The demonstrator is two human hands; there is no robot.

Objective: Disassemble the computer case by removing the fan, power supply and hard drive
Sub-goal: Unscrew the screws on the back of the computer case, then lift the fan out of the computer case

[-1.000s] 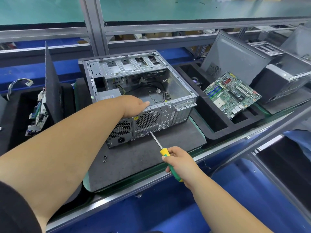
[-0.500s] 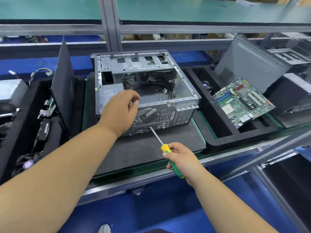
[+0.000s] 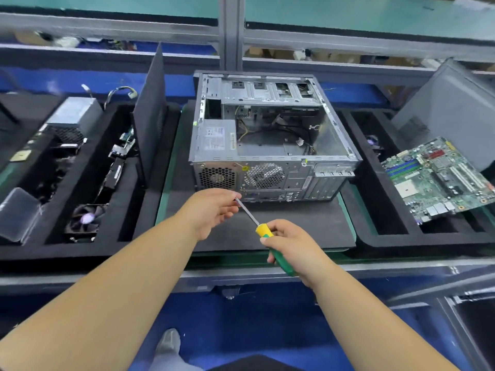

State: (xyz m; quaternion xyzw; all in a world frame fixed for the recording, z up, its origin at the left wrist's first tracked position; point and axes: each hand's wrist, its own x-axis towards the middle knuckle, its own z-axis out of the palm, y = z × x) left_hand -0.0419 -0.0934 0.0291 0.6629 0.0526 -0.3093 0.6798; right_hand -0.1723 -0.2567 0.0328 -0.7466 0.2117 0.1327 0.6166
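An open grey computer case lies on a black foam mat, its rear panel facing me. A power supply sits in its near-left corner, and a rear fan grille shows beside it. Loose cables lie inside. My right hand grips the green and yellow handle of a screwdriver. My left hand pinches the tip of the screwdriver shaft just in front of the case's rear panel.
A black tray at left holds a removed power supply, a fan and small parts, with a black side panel standing upright. A tray at right holds a green motherboard. A metal rail runs along the front edge.
My left hand has left the top of the case and come down to the screwdriver tip. The view has swung left, bringing the left tray into sight.
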